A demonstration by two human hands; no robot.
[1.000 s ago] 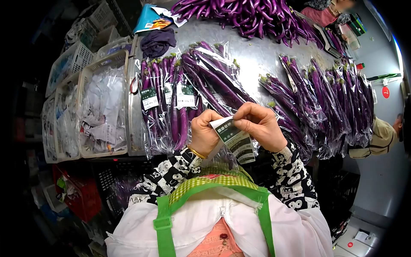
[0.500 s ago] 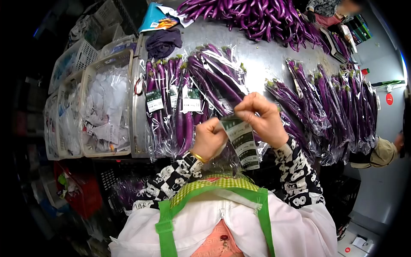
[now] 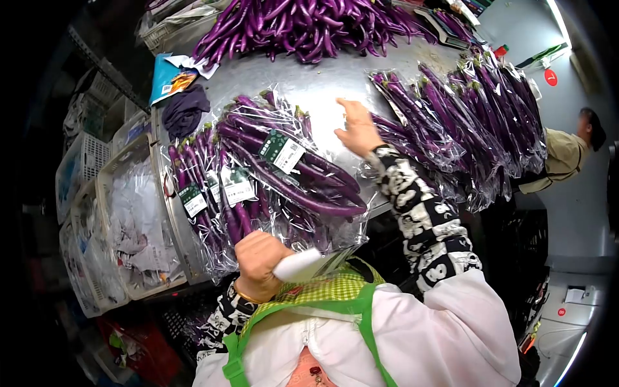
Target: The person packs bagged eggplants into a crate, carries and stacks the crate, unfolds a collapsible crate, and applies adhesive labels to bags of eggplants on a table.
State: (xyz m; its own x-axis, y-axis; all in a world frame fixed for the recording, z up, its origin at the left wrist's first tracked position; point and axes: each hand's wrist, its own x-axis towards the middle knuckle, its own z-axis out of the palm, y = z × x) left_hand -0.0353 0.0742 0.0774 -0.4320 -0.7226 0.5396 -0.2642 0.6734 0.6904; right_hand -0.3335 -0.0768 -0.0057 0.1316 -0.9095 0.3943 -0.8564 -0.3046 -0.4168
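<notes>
My left hand point(image 3: 259, 261) is closed around a strip of labels point(image 3: 300, 266), low at the table's front edge near my apron. Just above it lies a bag of long purple eggplants point(image 3: 290, 174) in clear plastic, with a green and white label point(image 3: 282, 152) on it. Other labelled bags point(image 3: 209, 193) are beneath and to its left. My right hand point(image 3: 358, 129) is over the metal table, fingers apart and holding nothing. It is between the labelled bag and the bagged eggplants on the right point(image 3: 445, 122).
Loose eggplants point(image 3: 303, 26) are heaped at the back of the metal table point(image 3: 258, 77). A dark cloth point(image 3: 186, 111) and a blue packet point(image 3: 169, 79) lie back left. Crates of plastic bags point(image 3: 138, 219) line the left side. Another person's sleeve point(image 3: 562, 155) shows at right.
My right hand has let go of the label strip, moved up and opened. The left hand has lowered with the strip. A label now shows on the top bag. The view has shifted.
</notes>
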